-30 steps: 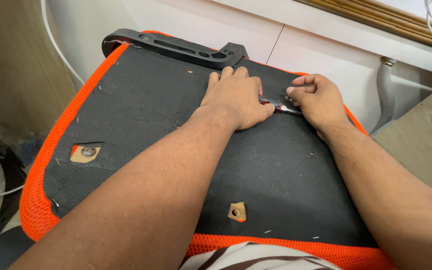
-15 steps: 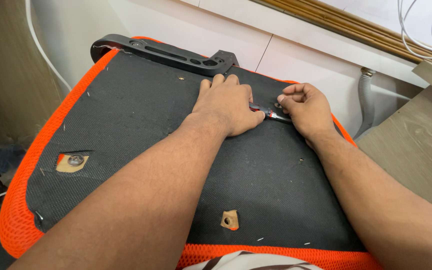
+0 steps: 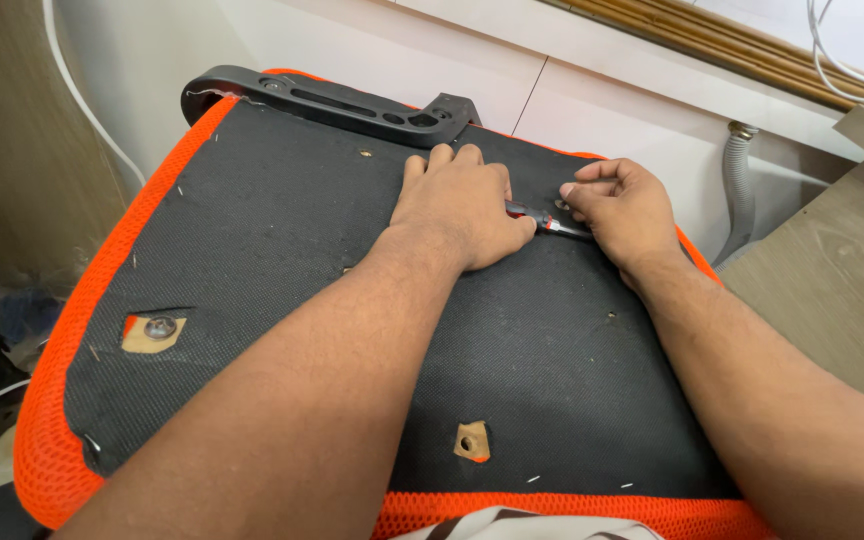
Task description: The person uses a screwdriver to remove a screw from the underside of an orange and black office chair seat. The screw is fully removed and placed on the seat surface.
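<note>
Red-black screwdriver (image 3: 544, 219), flat on black underside (image 3: 282, 250)

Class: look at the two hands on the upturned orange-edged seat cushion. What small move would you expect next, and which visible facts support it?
Probably a short levering push with the small red-and-black hand tool. The right hand pinches it low against the black fabric underside, while the left hand lies flat beside it, pressing the fabric down.

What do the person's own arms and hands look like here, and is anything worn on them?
Both forearms are bare with no sleeves in view. The left hand and right hand wear no gloves, and no rings, watch or wristbands show. Fingernails are short and unpainted.
</note>
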